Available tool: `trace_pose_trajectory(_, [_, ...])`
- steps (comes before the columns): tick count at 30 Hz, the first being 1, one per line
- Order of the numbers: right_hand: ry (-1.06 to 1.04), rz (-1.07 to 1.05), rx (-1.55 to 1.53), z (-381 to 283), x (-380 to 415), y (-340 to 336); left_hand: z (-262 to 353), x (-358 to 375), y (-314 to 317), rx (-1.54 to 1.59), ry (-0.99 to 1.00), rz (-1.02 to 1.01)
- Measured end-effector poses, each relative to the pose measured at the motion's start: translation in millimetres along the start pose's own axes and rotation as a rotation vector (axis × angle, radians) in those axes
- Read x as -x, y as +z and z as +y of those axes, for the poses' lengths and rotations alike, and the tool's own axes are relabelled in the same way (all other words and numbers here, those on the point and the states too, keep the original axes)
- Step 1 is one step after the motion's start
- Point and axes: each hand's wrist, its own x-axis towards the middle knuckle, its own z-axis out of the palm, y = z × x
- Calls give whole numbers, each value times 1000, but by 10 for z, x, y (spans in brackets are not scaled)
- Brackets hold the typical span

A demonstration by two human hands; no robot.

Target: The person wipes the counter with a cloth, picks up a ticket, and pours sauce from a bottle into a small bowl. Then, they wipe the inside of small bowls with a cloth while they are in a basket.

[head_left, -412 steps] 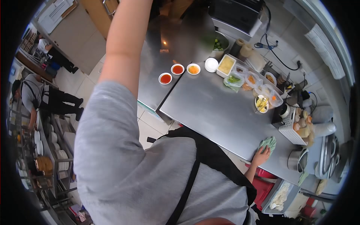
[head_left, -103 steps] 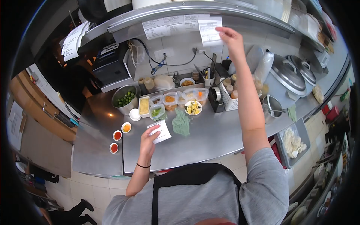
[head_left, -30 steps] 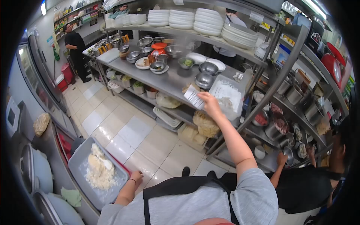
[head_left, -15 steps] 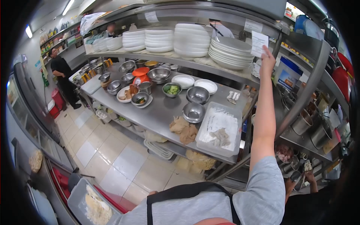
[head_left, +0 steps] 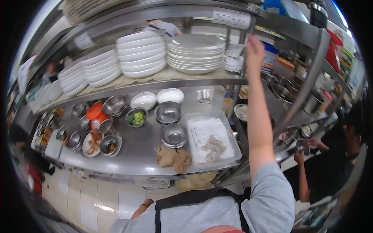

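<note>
My right hand (head_left: 254, 50) is raised above the shelf at its right end, beside the upright post, with its fingers up and slightly apart. No paper shows in it. Just left of it, white paper slips (head_left: 233, 64) lie or hang at the shelf's end, next to a stack of oval plates (head_left: 196, 52). A mayonnaise tub (head_left: 269, 58) stands behind the hand. My left hand (head_left: 148, 202) is low by my side, partly visible near my apron; its fingers are too small to make out. A tray of white flour (head_left: 210, 120) with pale floured pieces sits on the counter below.
Stacked white dishes (head_left: 142, 54) fill the shelf (head_left: 147, 89). On the steel counter (head_left: 134, 157) are metal bowls (head_left: 174, 134), a bowl of green vegetables (head_left: 136, 117) and a brown cloth-like heap (head_left: 173, 158). A co-worker (head_left: 330, 159) stands at the right.
My right hand held a white paper slip up; now the slip is out of it. My view has turned right and closer to the shelf.
</note>
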Motion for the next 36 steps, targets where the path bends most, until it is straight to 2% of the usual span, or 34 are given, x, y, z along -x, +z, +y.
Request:
trace_pose_trajectory(1, [175,-39,-183,-155,374,-101,25,-138,-164,-23,31,-4])
trace_pose_trajectory(2, [313,-163,-132,-390,738,-294,62,-285,-310,-51,60,-11])
trace_pose_trajectory(3, [371,-234,-274,-538,1138,-448,110,-434,-450,-80,97,-22])
trace_pose_trajectory(4, [428,-385,-118,-554,1604,-671,176,-578,-561,-113,133,-38])
trace_pose_trajectory(5, [701,-527,-70,-674,2028,-923,276,-731,-661,-151,180,-56])
trace_pose_trajectory(6, [787,-595,-190,-873,2336,-1110,402,-890,-760,-188,229,-78])
trace_pose_trajectory(7, [822,-671,-74,-1013,2693,-1316,534,-1047,-831,-227,277,-101])
trace_pose_trajectory(8, [1034,-744,-24,-1220,2942,-1504,685,-1197,-910,-270,332,-128])
trace_pose_trajectory(10, [897,-871,159,-1456,3569,-1910,1029,-1475,-999,-365,434,-192])
trace_pose_trajectory(11, [1107,-1004,180,-1711,3566,-2073,1223,-1595,-1012,-415,482,-228])
trace_pose_trajectory(13, [1270,-1121,305,-2039,3867,-2378,1575,-1765,-994,-511,562,-300])
trace_pose_trajectory(15, [1291,-1219,445,-2368,3951,-2627,1924,-1855,-885,-607,630,-363])
trace_pose_trajectory(17, [1376,-1095,545,-2610,4091,-2846,2249,-1852,-699,-693,685,-424])
trace_pose_trajectory(24, [1383,-974,824,-3166,4249,-3763,3094,-1419,246,-1014,887,-534])
trace_pose_trajectory(29, [1458,-728,944,-3985,4313,-4920,3799,-677,1311,-1266,1110,-580])
trace_pose_trajectory(31, [1540,-575,1110,-4380,4355,-5453,4192,-237,1802,-1323,1247,-562])
trace_pose_trajectory(33, [1617,-452,1234,-4771,4371,-5880,4634,292,2345,-1318,1391,-546])
trace_pose_trajectory(35, [1663,-373,1314,-5049,4391,-6161,5050,644,3019,-1153,1427,-602])
trace_pose_trajectory(36, [1703,-315,1383,-5162,4385,-6276,5194,919,3290,-989,1355,-716])
